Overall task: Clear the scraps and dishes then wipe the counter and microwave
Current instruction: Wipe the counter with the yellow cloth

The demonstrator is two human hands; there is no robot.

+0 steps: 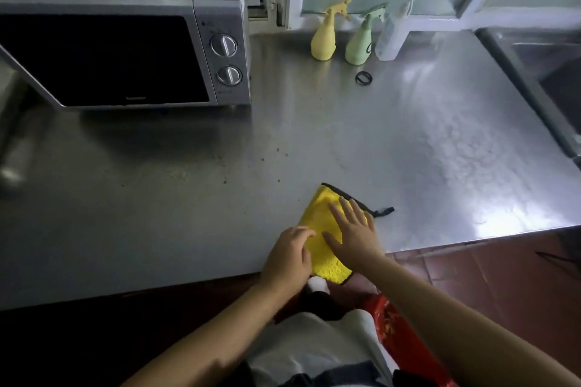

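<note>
— What's biggest here?
— The steel table [408, 135], with brown crumbs [224, 163] scattered mid-surface. Then the microwave [125, 53] at its back left, door shut.
— And smaller?
— Three spray bottles at the back: yellow [323, 38], green [360, 44], clear [391, 38], with a black ring [363, 77] just in front.
— The cloth?
— The yellow cloth [320, 220] lies at the near edge, overhanging slightly. The right hand [355, 232] presses it flat, fingers spread; the left hand [287, 256] has curled fingers on its left edge.
</note>
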